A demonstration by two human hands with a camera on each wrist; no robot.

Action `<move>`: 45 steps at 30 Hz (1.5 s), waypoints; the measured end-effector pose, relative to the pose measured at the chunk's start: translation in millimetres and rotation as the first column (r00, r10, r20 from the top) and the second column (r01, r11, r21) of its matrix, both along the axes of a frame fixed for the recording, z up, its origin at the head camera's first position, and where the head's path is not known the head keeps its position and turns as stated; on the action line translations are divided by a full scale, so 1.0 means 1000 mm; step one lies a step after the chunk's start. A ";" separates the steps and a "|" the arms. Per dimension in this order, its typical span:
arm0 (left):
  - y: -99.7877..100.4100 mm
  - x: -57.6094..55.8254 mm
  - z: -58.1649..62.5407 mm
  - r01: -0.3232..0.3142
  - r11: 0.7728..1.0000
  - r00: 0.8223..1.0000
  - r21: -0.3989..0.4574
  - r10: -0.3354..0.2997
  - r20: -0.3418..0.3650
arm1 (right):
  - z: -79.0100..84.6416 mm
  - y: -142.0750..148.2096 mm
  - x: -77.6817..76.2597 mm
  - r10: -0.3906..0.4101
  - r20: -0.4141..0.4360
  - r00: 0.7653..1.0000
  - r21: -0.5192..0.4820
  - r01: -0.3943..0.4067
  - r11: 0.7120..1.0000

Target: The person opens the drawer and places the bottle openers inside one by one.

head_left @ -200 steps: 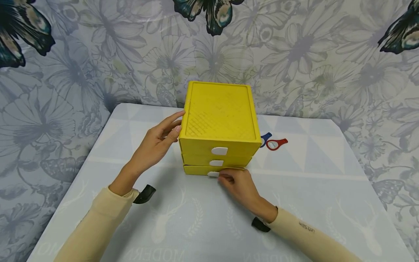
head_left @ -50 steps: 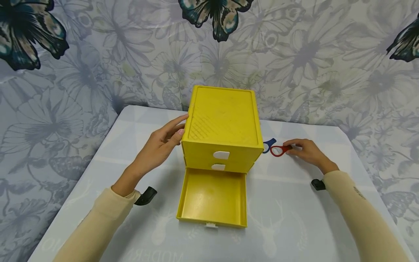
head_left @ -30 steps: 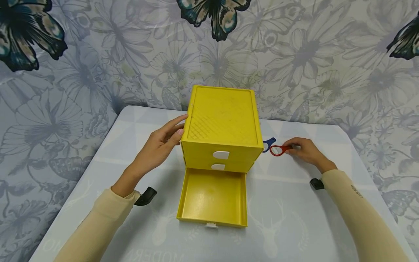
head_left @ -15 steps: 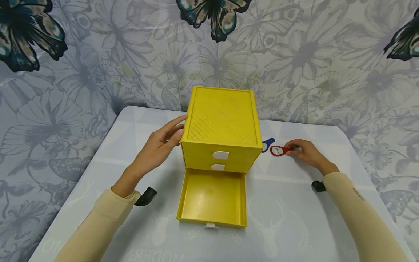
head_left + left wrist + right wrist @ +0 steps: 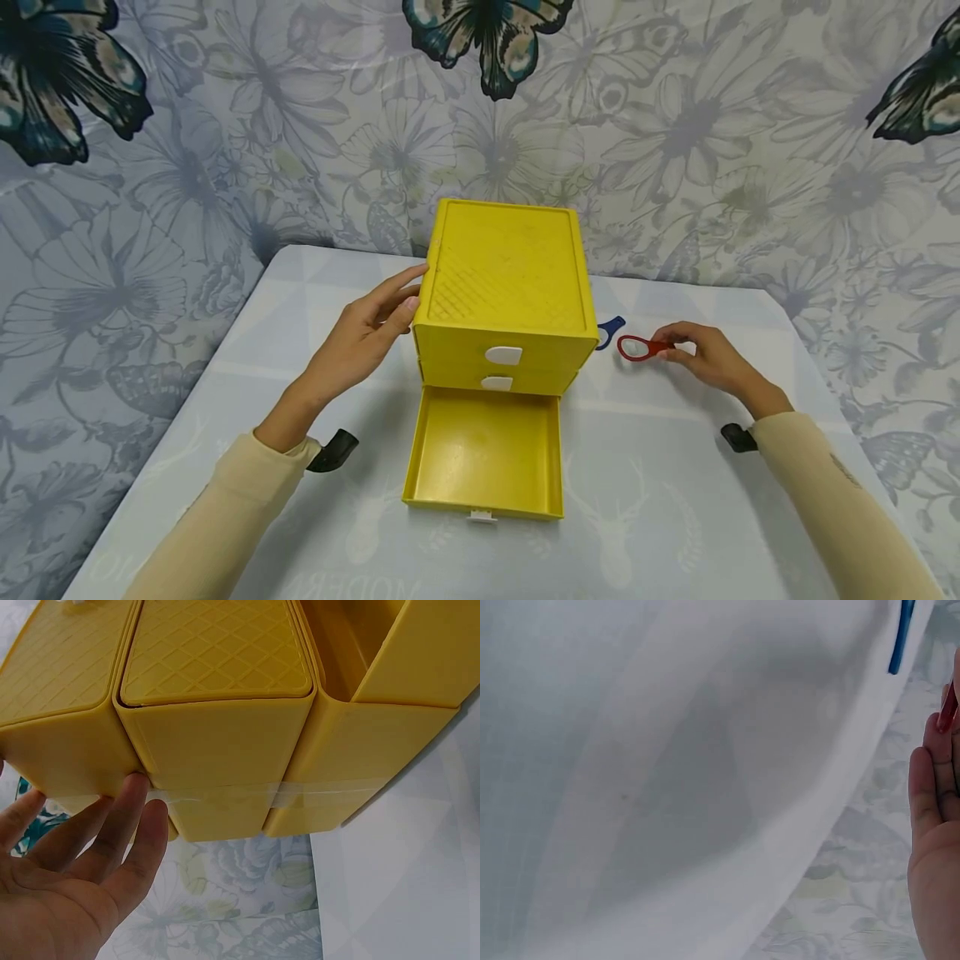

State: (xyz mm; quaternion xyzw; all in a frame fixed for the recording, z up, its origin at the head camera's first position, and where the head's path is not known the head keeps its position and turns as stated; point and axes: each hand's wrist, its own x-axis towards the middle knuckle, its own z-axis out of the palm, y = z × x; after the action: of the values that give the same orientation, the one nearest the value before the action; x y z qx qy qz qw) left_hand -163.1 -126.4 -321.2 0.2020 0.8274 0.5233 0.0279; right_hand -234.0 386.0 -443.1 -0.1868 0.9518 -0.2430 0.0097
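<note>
A yellow drawer unit [image 5: 504, 267] with white pull tabs stands mid-table in the head view. Its bottom drawer [image 5: 487, 450] is pulled out toward me, with nothing lying in it. My left hand [image 5: 356, 337] rests its fingertips against the unit's left side; the left wrist view has the fingers [image 5: 129, 802] spread along that wall. Over at the right, my right hand [image 5: 701, 354] pinches the handle of a small red magnifying glass [image 5: 637, 358] between thumb and fingers. Just left of it lies a blue magnifying glass [image 5: 613, 329], partly hidden behind the unit.
A pale patterned cloth covers the table [image 5: 675, 467]. Behind its far edge rises a floral wall covering [image 5: 675, 133] with butterflies. Black wrist cameras stick out from both cuffs, the left camera [image 5: 333, 451] and the right camera [image 5: 738, 437], close above the table.
The bottom drawer has come out from nearly closed. My right hand has left its tab and taken hold of the red magnifying glass, lately shifting slightly. The left hand has stayed on the unit.
</note>
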 end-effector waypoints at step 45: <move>0.012 -0.007 -0.008 -0.025 1.000 1.000 0.000 0.025 0.005 | 0.026 -0.180 0.099 0.438 -0.131 0.889 -0.195 -0.457 0.868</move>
State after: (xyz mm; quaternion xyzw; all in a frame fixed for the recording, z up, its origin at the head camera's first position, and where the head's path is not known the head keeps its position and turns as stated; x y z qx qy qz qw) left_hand -170.0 -114.6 -329.2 0.1902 0.8297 0.5243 0.0231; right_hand -134.5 206.2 -416.6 -0.4120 0.8493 -0.3300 0.0059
